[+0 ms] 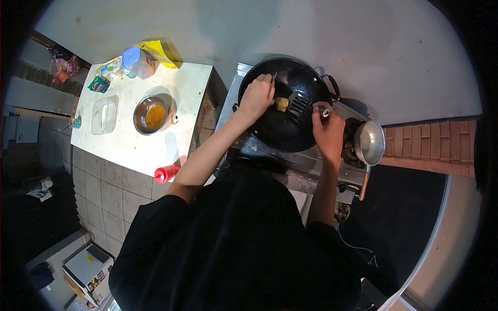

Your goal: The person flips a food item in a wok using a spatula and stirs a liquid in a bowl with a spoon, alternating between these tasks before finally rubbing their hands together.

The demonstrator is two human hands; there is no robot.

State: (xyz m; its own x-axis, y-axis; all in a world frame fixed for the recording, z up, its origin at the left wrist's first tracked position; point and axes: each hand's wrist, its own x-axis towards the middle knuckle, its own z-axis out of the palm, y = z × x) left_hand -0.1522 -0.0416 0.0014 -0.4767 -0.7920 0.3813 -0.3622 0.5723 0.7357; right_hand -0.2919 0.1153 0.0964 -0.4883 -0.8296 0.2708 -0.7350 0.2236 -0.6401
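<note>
A black wok (pixel 280 137) sits on the stove. In it lies a small golden-brown piece of food (pixel 281 104). My right hand (pixel 329 129) is closed around the handle of a black slotted spatula (pixel 299 103), whose blade rests in the wok close to the food's right side. Over the wok's left part, my left hand (pixel 258 97) is closed, with a thin shiny tip (pixel 274 76) showing above its fingers. The rest of that thin metal utensil is hidden by the hand, which is just left of the food.
On the white table (pixel 132 150) at left stand a metal bowl (pixel 150 115) with orange-yellow liquid, a clear container (pixel 105 115), a blue-lidded tub (pixel 138 63), a yellow packet (pixel 158 52) and a red bottle (pixel 166 173). A wooden-handled saucepan (pixel 370 143) occupies the right burner.
</note>
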